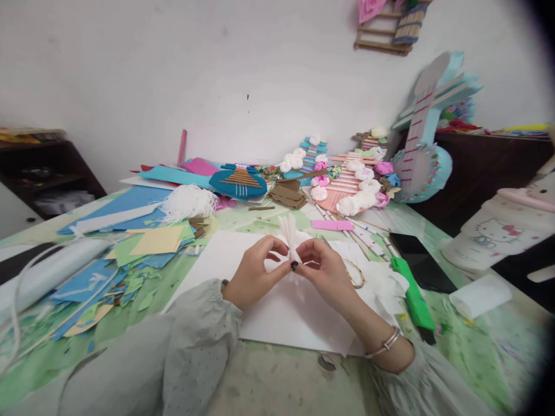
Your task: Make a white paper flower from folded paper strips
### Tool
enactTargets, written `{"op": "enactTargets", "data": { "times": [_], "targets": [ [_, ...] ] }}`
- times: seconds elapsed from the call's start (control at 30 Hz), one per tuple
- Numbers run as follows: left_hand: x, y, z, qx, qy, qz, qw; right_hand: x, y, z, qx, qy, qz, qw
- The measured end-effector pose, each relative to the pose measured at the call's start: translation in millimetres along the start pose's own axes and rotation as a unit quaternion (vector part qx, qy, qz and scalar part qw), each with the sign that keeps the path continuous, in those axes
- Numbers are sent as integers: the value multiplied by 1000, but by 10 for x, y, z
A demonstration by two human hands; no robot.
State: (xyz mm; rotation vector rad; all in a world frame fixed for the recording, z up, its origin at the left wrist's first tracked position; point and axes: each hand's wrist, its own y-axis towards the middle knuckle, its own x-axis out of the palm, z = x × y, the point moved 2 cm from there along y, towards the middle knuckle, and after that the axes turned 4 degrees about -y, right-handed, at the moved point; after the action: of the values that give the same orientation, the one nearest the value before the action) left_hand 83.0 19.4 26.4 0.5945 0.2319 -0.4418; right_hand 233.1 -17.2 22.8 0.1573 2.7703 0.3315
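Note:
Pinched between both my hands is a pleated piece of white tissue paper [289, 230], gathered at its middle and fanning out at the top. My left hand [261, 267] grips it with thumb and fingertips from the left. My right hand [326, 270] closes on it from the right, and the two thumbs meet at the gather. Beneath my hands lies a large white sheet [277, 320]. Just right of my right hand is a gold ring-shaped wire [356, 274], with loose white tissue pieces [384, 289] beside it.
Paper scraps [143, 254] and a ball of white string [189, 203] lie left. Guitar-shaped crafts with paper flowers [358, 182] lean at the back. On the right are a green glue gun [414, 294], a black phone [422, 263], a tissue roll [480, 296] and a cup [489, 231].

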Motion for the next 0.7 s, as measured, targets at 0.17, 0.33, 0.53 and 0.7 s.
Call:
{"op": "enactTargets", "data": {
  "times": [0.17,0.33,0.53,0.7],
  "targets": [
    [-41,-2,-39,-74,-79,16,994,52,-47,-50,-21,2,-46,999],
    [-54,-6,33,-44,-55,16,997,68,-70,-93,-36,-41,-52,997],
    [-53,-12,42,-81,-73,-1,994,41,-60,-82,-80,-90,-62,991],
    [-76,20,-6,-95,-92,-5,991,2,-45,-100,-98,-105,-54,988]
  ]
}}
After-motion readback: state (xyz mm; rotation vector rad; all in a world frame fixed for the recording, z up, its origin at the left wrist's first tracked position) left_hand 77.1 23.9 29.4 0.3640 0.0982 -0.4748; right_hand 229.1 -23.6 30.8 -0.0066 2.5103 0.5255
